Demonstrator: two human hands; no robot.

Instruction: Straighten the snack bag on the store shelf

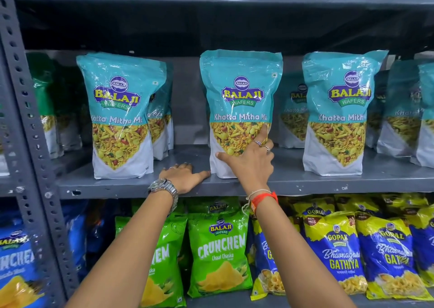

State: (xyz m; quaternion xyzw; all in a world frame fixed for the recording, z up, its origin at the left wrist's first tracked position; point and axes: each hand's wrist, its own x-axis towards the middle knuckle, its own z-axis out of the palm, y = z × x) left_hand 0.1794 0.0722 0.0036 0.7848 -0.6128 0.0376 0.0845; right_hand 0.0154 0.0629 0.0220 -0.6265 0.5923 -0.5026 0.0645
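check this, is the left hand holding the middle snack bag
No, the left hand lies flat on the shelf beside the middle snack bag; only the right hand touches it.

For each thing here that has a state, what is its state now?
Middle teal bag: upright, right hand on its lower front.
Left teal bag: upright, untouched.
Right teal bag: upright, untouched.
Right hand: open, against bag.
Left hand: flat on shelf.
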